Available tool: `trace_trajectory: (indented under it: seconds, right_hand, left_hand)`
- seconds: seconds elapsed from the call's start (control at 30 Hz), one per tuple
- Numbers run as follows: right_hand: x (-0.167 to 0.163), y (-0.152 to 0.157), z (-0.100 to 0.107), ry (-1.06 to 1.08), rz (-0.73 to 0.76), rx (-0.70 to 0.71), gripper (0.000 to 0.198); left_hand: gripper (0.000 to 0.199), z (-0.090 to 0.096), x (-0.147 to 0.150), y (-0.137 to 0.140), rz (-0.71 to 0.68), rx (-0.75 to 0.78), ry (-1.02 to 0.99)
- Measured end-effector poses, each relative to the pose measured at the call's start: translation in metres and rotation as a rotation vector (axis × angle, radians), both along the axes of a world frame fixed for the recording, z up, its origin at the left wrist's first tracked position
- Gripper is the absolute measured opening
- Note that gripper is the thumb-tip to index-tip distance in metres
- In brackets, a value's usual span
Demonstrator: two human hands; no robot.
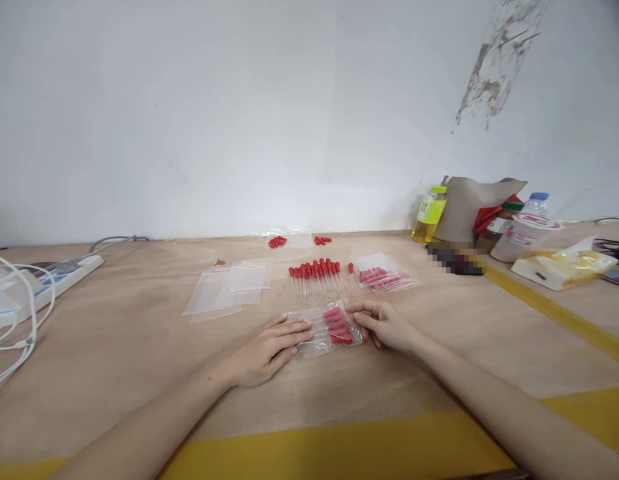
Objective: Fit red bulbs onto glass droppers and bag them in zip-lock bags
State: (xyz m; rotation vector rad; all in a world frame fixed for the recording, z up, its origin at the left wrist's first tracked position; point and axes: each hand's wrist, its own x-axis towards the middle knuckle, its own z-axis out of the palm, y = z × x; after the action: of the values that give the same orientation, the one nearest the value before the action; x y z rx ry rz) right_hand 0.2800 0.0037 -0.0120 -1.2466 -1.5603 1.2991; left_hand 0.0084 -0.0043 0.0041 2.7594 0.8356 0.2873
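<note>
A clear zip bag (317, 345) lies flat before me with several red-bulbed droppers (338, 325) inside, bulbs toward the right. My left hand (272, 350) rests on the bag's left end, fingers stretched out flat. At the right end, my right hand (384, 325) pinches the bag's edge between thumb and fingers. Just beyond the bag, a row of loose droppers (317, 277) lies with red bulbs pointing away from me. Flat bags without droppers (229, 290) overlap to the left. To the right is a stack of filled dropper bags (384, 277).
Small red bulbs (278, 242) lie on clear plastic by the wall. A power strip (72, 283) with white cables is at left. At back right stand a yellow drink bottle (429, 217), a jar (499, 227), a plastic tub (522, 240) and a tissue pack (562, 267).
</note>
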Motion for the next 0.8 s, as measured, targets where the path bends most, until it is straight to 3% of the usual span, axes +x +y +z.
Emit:
trace_trajectory:
  seconds: [0.13, 0.23, 0.4, 0.53, 0.67, 0.8]
  right_hand:
    - [0.002, 0.001, 0.003, 0.012, -0.1, 0.0, 0.042]
    - [0.003, 0.006, 0.001, -0.093, -0.198, -0.025, 0.04]
    - [0.001, 0.011, -0.004, -0.185, -0.093, 0.004, 0.032]
    - [-0.002, 0.008, -0.006, -0.113, -0.072, 0.024, 0.034]
    - [0.0, 0.001, 0.004, -0.033, 0.016, -0.05, 0.035]
    - [0.012, -0.003, 0.018, -0.002, -0.076, 0.081, 0.035]
  left_hand:
    - [0.04, 0.0, 0.0, 0.0, -0.013, 0.002, -0.017]
    - [0.04, 0.0, 0.0, 0.0, -0.016, 0.007, 0.0]
    - [0.043, 0.001, 0.003, -0.001, -0.07, 0.003, 0.028]
    - [0.043, 0.002, 0.004, -0.002, -0.109, 0.004, -0.011]
    - [0.04, 0.001, 0.002, -0.003, -0.025, 0.029, -0.131]
    - [0.038, -0.001, -0.002, 0.001, 0.129, 0.064, -0.194]
